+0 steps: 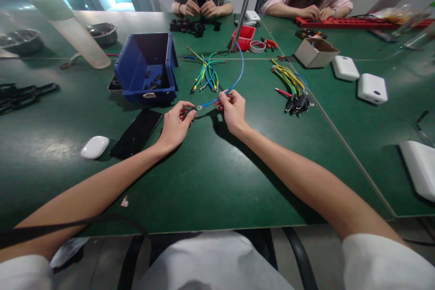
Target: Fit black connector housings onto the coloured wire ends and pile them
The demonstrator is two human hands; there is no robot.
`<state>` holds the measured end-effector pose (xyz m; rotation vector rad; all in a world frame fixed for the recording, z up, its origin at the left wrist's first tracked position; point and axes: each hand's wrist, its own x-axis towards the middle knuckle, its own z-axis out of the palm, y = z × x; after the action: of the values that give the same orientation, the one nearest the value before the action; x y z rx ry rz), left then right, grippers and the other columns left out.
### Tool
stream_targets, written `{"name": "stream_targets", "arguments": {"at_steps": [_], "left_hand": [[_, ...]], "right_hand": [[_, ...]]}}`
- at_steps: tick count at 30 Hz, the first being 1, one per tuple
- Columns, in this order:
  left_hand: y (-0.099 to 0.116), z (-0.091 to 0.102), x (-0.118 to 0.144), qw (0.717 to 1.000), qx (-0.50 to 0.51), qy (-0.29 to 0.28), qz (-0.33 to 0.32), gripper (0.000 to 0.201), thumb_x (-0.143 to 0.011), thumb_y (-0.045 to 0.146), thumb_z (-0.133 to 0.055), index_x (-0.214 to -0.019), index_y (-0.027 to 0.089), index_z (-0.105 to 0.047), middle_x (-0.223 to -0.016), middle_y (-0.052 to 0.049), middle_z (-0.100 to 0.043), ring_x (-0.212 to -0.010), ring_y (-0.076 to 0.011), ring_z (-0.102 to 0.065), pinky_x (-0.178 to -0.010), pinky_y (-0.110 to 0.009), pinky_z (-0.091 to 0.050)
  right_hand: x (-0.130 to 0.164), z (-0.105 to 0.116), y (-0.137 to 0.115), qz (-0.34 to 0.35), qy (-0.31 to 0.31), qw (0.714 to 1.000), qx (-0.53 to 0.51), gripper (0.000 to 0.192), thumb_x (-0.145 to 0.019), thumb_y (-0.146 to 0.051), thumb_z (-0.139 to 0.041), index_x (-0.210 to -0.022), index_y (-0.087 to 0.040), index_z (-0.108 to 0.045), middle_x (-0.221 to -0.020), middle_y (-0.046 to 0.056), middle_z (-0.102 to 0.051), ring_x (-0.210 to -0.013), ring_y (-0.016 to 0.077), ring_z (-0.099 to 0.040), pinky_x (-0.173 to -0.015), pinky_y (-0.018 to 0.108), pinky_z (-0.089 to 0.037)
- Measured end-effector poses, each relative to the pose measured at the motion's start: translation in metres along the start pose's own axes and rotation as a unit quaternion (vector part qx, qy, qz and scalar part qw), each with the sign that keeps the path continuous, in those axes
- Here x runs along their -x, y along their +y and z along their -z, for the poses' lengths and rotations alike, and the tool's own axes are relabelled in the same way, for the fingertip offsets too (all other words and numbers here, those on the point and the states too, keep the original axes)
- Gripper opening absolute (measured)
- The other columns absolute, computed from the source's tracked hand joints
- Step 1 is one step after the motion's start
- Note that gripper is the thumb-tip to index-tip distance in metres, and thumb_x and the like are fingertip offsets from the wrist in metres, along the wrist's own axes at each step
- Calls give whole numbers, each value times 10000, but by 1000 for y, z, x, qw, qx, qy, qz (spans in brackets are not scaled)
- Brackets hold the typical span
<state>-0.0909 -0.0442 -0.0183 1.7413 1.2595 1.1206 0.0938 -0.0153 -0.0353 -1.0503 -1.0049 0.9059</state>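
Note:
My right hand (234, 112) pinches a blue wire (242, 67) near one end, and the rest of it arcs up and back. A metal ring terminal (199, 107) at that end points toward my left hand (175, 126). Between the thumb and fingertips of my left hand is a small black piece (194, 109), mostly hidden; its kind I cannot make out. Beyond my hands lies a loose bunch of blue, green and yellow wires (207, 72). To the right, another bundle of wires (290, 79) has black covers (299, 103) on its near ends.
A blue bin (146, 96) with small black pieces stands left of the wires. Near my left forearm lie a black phone (136, 133) and a white case (95, 147). A metal pole (245, 7) rises beyond. Two people sit across the green table (210, 181).

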Motion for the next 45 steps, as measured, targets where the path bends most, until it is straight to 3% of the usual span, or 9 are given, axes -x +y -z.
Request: {"name": "stream_targets", "arguments": {"at_steps": [10,24,34,45], "left_hand": [[-1,1,1,1000,-1,12,2,301,-764,362,-708,-988,162,-702,-876,-58,-714,-720,-158,-637,-659,-262,-506],[1,0,1,995,82,36,34,328,-735,383,-747,-963,147,-732,-681,-23,-655,-584,-119,-567,-539,-225,-438],[-1,-2,-2,993,102,44,47,307,-738,360,-745,-960,151,-715,-688,-18,-651,-576,-112,-559,-515,-215,-426],[-1,-2,-2,991,109,45,59,298,-743,354,-736,-960,156,-690,-718,-22,-662,-569,-110,-558,-501,-215,-427]], "right_hand": [[2,-2,-3,-9,13,1000,-15,291,-788,-468,-674,-808,-214,-534,-618,-40,-600,-600,129,-627,-516,240,-440],[10,-2,-5,-19,26,999,10,287,-817,-482,-637,-826,-221,-519,-649,-34,-601,-623,128,-632,-525,238,-449],[21,-6,-12,-22,43,999,2,297,-823,-488,-634,-866,-225,-503,-657,-44,-582,-648,124,-646,-501,214,-425],[21,-7,-12,-17,19,1000,9,309,-819,-506,-630,-868,-229,-501,-678,-32,-615,-646,124,-648,-492,214,-429]]}}
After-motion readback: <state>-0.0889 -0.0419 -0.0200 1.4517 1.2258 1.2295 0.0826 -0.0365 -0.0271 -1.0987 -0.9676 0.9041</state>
